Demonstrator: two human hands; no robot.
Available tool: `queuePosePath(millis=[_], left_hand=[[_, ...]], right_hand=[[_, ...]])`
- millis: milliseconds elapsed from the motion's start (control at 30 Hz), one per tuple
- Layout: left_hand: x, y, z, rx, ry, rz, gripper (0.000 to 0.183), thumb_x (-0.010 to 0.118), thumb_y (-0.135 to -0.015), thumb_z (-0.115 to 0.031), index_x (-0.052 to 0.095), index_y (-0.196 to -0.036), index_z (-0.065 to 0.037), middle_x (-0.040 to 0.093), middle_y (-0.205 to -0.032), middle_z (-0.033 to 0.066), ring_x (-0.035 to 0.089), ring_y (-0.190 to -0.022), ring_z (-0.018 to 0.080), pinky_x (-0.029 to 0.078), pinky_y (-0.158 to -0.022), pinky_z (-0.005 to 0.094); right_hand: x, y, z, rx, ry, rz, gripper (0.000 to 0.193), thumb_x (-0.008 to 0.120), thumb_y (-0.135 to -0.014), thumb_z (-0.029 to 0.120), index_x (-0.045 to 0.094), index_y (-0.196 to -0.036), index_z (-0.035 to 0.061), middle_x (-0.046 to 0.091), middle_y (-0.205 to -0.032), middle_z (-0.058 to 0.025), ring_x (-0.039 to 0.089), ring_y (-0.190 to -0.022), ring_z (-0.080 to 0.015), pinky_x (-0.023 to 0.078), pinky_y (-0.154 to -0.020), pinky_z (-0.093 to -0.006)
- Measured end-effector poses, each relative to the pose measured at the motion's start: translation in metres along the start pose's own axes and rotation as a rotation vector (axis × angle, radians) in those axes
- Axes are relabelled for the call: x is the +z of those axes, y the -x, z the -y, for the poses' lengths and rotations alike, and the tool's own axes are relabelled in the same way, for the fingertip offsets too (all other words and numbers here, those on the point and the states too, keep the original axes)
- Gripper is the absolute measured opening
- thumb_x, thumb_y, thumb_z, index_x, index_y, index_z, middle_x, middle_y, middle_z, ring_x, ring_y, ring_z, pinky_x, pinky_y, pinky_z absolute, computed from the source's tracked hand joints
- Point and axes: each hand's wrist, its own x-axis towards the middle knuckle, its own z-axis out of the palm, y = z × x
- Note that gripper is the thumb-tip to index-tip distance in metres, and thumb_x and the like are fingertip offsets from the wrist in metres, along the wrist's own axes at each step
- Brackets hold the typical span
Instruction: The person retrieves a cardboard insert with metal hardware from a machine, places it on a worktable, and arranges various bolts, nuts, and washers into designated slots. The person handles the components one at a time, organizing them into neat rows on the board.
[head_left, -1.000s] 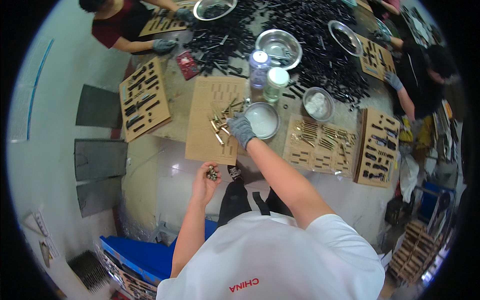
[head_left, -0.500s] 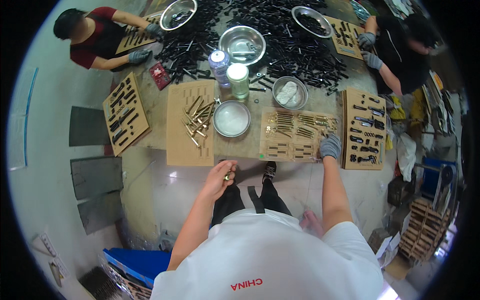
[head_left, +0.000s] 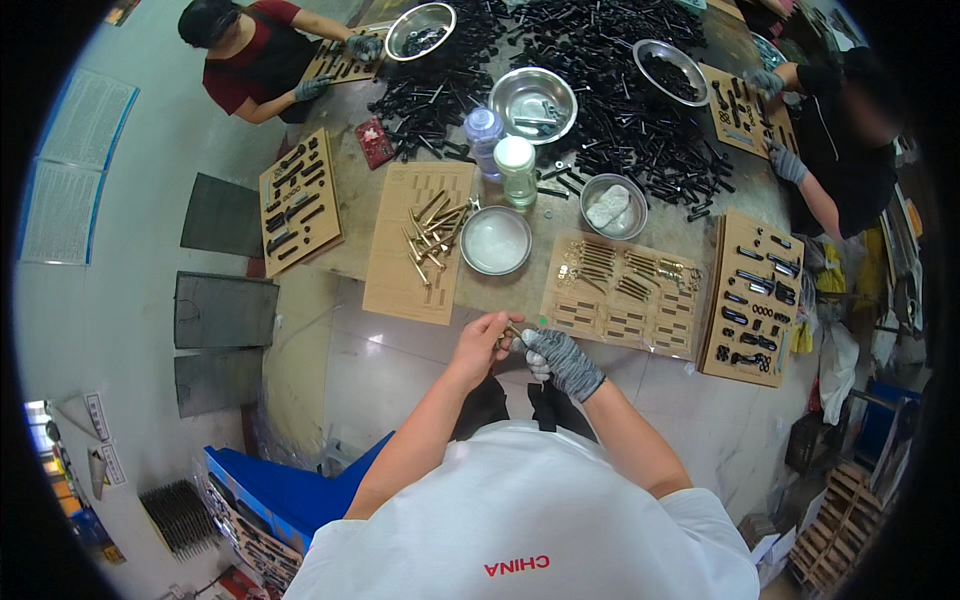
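Bare left hand (head_left: 484, 346) pinches a small metal fastener (head_left: 514, 331) at its fingertips, in front of the torso; its long axis seems to slant toward the right hand. Gloved right hand (head_left: 562, 362) just beside, fingers curled up to the piece; can't tell if that grip pinches it too. Beyond, on the desk (head_left: 500, 292): film-covered board (head_left: 612, 300) ahead-right, right hand nearer; metal bowl (head_left: 496, 270) farther ahead; gold bolts (head_left: 430, 240) ahead-left on a cardboard sheet (head_left: 405, 290), axes mixed, left hand nearer.
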Motion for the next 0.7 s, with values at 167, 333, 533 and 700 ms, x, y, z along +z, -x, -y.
queuePosePath(millis=[167,333,533,700], left_hand=[[-0.028,0.010,-0.004,0.096,-0.052,-0.133,0.034,0.055,-0.106,-0.035,0.065,-0.110,-0.003,0.051,-0.075,-0.0043,0.046,-0.065,0.0044,0.035,-0.052,0.0193],[-0.058,0.021,-0.006,0.102,0.006,-0.224,0.032,0.056,-0.106,-0.033,0.067,-0.108,-0.003,0.050,-0.076,-0.0050,0.044,-0.064,0.0037,0.035,-0.051,0.0193],[-0.123,0.036,-0.011,0.092,0.137,-0.328,0.037,0.054,-0.106,-0.038,0.063,-0.108,-0.003,0.048,-0.081,-0.0035,0.045,-0.067,0.0061,0.035,-0.053,0.0204],[-0.192,0.048,-0.015,0.066,0.404,-0.415,0.031,0.051,-0.107,-0.035,0.059,-0.104,-0.005,0.052,-0.082,0.0003,0.051,-0.069,0.0106,0.039,-0.055,0.0243]], right_hand=[[0.049,-0.027,0.006,-0.463,0.813,-0.232,0.026,0.063,-0.101,0.034,0.065,-0.094,0.0088,0.063,-0.076,0.0009,0.054,-0.064,-0.0035,0.044,-0.057,-0.0212],[0.062,-0.061,0.011,0.209,0.392,-0.027,0.035,0.075,-0.092,0.036,0.061,-0.097,0.0035,0.067,-0.083,-0.0028,0.057,-0.071,-0.0125,0.051,-0.066,-0.0312],[0.107,-0.108,-0.025,-0.343,1.129,-0.172,0.038,0.062,-0.097,0.042,0.061,-0.102,0.0039,0.070,-0.087,-0.0145,0.069,-0.083,-0.0336,0.054,-0.076,-0.0425],[0.126,-0.186,-0.019,-0.317,1.252,-0.360,0.035,0.058,-0.097,0.033,0.060,-0.117,0.0046,0.069,-0.103,-0.0241,0.067,-0.097,-0.0424,0.053,-0.084,-0.0495]])
